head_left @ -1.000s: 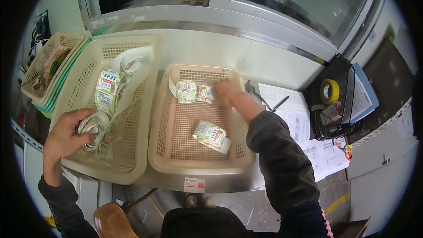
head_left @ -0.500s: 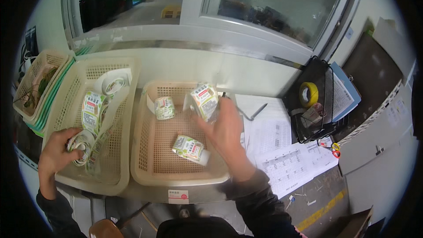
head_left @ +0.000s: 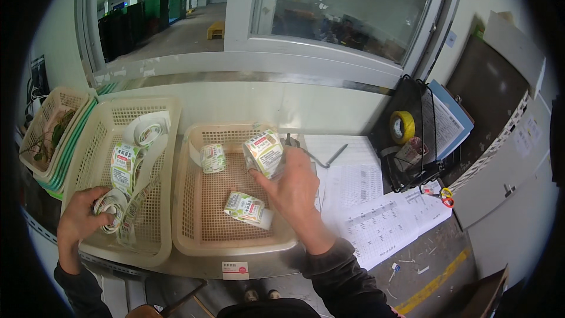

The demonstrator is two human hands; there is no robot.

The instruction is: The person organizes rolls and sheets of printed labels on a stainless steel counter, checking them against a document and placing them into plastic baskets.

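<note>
My left hand curls around a coiled roll of printed labels at the near left of a long cream plastic basket. From that roll, a label strip runs toward a wider loose coil at the basket's far end. My right hand grips another green-and-white label roll over the far right corner of a shallower beige basket. Inside this basket lie a small label roll at the far left and another label roll with a blank white tail near the middle.
Printed sheets and a black pen lie on the right. A black wire rack holds yellow tape and a blue clipboard. Scissors rest beside it. Stacked baskets stand far left; a windowed wall rises behind.
The whole view has shifted, showing more of the room beyond the window. My right hand has lowered its label roll slightly toward the basket. My left hand keeps its hold on its roll.
</note>
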